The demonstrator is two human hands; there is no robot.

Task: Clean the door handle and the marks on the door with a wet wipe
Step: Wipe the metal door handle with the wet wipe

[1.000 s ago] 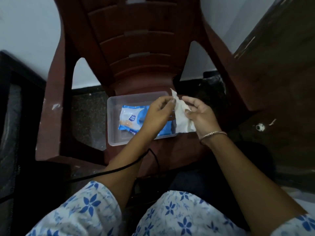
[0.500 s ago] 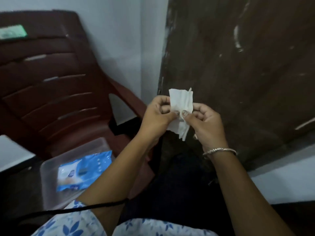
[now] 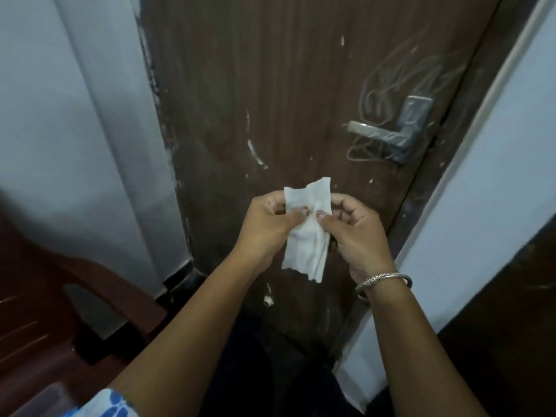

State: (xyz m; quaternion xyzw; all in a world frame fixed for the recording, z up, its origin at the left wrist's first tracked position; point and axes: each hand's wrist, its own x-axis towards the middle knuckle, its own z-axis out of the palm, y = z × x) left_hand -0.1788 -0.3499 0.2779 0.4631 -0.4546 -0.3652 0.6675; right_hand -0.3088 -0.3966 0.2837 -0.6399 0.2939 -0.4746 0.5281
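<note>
— Left side?
— Hemmed by a chair arm (image 3: 99, 275) below the wall (image 3: 75, 115).
— Centre?
— Pinched the wet wipe (image 3: 307, 236) with left hand (image 3: 267, 227) and right hand (image 3: 358, 233), before the door (image 3: 240, 85).
— Right?
— Found door handle (image 3: 376, 133) amid marks (image 3: 400, 76), higher, near the door's edge, untouched.

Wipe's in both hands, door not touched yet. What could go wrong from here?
1. The wet wipe is bunched between the left hand and right hand; used like that it likely cleans a narrow strip.
2. Scribbles run around and under the door handle, so those beneath the lever may get missed.
3. The white streak on the door looks like paint; it may not come off.
</note>
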